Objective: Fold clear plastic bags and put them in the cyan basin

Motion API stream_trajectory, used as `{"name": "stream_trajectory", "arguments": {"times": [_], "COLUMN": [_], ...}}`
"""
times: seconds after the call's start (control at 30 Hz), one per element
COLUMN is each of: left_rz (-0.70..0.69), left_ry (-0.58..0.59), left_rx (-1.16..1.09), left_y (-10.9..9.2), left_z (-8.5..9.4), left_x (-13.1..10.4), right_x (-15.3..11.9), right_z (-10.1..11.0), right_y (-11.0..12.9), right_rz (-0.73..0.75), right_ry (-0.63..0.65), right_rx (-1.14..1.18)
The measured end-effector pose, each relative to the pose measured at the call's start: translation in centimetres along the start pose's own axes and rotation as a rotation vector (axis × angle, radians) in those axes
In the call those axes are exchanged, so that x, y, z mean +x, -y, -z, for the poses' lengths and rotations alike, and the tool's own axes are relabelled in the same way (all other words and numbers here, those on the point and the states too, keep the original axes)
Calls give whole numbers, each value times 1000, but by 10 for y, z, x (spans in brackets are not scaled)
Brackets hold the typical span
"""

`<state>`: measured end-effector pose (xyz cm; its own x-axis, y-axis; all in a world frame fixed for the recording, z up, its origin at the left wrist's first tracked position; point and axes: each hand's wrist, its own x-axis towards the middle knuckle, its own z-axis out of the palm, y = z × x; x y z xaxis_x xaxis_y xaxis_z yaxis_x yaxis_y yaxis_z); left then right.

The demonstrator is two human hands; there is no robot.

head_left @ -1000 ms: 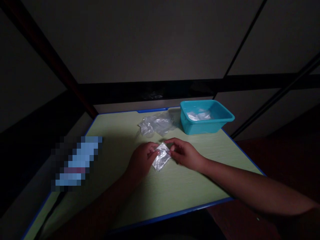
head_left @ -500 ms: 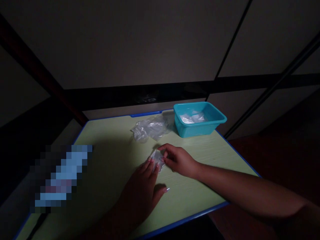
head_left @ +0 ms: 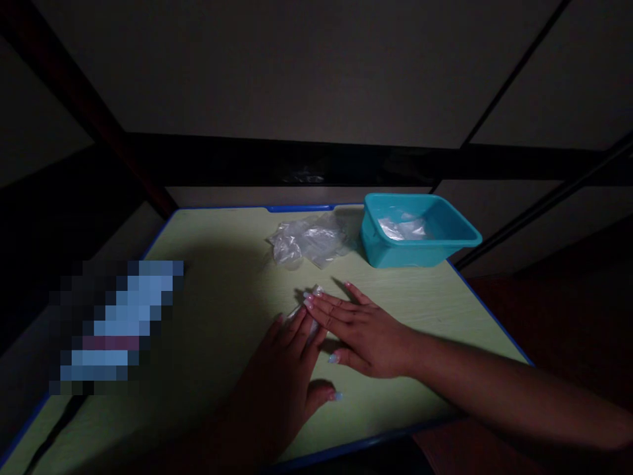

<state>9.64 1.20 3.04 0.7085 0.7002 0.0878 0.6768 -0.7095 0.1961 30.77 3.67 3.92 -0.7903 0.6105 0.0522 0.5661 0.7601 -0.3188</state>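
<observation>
A small folded piece of clear plastic, likely a plastic bag (head_left: pixel 313 330), lies on the table top, mostly covered by my fingers. My left hand (head_left: pixel 287 369) rests flat over it, fingers stretched out and thumb apart. From the right, my right hand (head_left: pixel 368 330) lies palm down with its fingers extended, the tips pressing on the plastic and meeting the left fingertips. Behind the hands sit crumpled clear plastic bags (head_left: pixel 311 241) in a loose heap. More flat plastic pieces (head_left: pixel 405 228) lie inside a turquoise basin (head_left: pixel 415 254) at the back right.
The pale green table (head_left: pixel 222 277) has a blue edge and stands against dark cabinet panels (head_left: pixel 297 72). On its left side is a pixelated blue object (head_left: pixel 128 316), with a dark cable (head_left: pixel 59 422) running from it toward the near edge.
My right hand has gone from curled fingers at the plastic's edge to lying flat with fingers stretched over it. My left hand stays flat. The view has shifted slightly.
</observation>
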Motion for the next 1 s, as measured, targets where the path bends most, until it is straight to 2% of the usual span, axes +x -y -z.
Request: {"name": "stream_trajectory", "arguments": {"times": [0.17,0.37,0.5,0.57,0.7,0.77,1.0], "left_rz": [1,25,-27,-11,131,155,106], "left_ry": [40,-20,-33,-89,-304,-345,-269], "left_rx": [-36,-9,-35,-37,22,36,75], "left_y": [3,4,11,15,20,18,11], "left_z": [1,-3,-1,2,7,7,-4], "left_x": [-3,-10,-14,-14,-8,-4,4], "right_x": [4,3,3,4,9,13,19], "right_z": [1,1,2,4,2,-1,-13], "right_y": [-5,-4,-6,-5,3,9,14], "right_rz": [-18,-74,-80,-72,8,55,-5], "right_ry": [6,74,100,86,-3,-17,10], "right_rx": [10,-2,-14,-21,-55,-68,-93]}}
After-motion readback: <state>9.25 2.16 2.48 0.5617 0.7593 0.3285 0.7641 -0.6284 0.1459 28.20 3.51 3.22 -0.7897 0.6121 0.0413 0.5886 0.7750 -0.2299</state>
